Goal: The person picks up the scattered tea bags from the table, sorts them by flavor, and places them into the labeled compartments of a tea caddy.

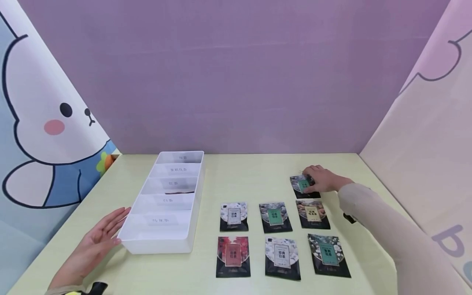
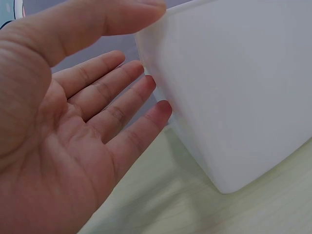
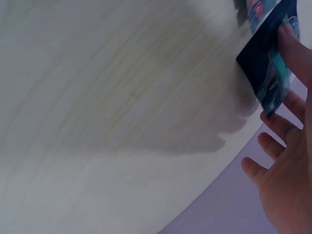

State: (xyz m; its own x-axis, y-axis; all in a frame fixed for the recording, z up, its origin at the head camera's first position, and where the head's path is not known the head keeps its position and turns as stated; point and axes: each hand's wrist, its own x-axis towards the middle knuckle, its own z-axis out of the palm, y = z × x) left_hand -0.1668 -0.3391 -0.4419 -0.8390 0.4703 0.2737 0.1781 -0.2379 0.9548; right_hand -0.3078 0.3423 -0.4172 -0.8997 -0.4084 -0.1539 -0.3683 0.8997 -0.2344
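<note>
My left hand point(image 1: 92, 245) touches the near left corner of a white divided box point(image 1: 162, 246), its fingers fairly straight. In the left wrist view, the thumb lies at the box rim and the fingertips meet its side wall. At the far right, my right hand point(image 1: 324, 180) pinches a dark tea packet with a green label point(image 1: 303, 185). The right wrist view shows the thumb on the face of this tea packet point(image 3: 273, 63) and a finger at its edge; the other fingers are spread. Handwritten labels mark the box's compartments, and one holds a thin dark reddish packet point(image 1: 179, 192).
Several tea packets lie face up in rows: white point(image 1: 234, 217), green point(image 1: 275, 218), yellow point(image 1: 313, 214), red point(image 1: 233, 257), another white point(image 1: 282, 258) and a jasmine-patterned one point(image 1: 329, 255). A purple panel point(image 1: 236, 82) stands behind the pale table point(image 1: 236, 176).
</note>
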